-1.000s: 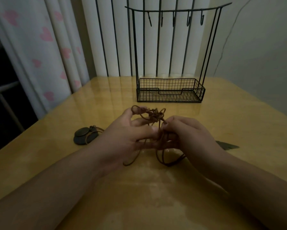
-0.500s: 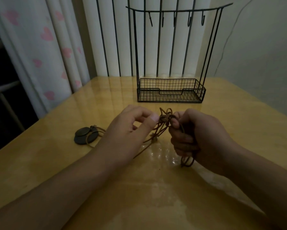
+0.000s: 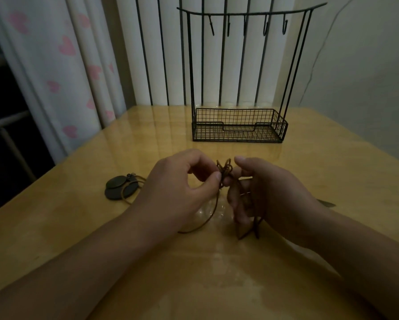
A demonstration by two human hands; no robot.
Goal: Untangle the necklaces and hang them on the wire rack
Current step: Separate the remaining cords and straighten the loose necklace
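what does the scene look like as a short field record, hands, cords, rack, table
left hand: pinches the knot of tangled brown cord necklaces
right hand: grips the same cords, loops hanging below its fingers
knot: held above the glossy yellow wooden table, between both hands
round dark pendants: lying on the table left of the hands, cord attached
black wire rack with mesh basket: behind the hands, upright
rack hooks: nothing hung yet

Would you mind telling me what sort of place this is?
Probably a room in a home: a heart-print curtain hangs at the left, and a glossy wooden table stands against a plain wall.
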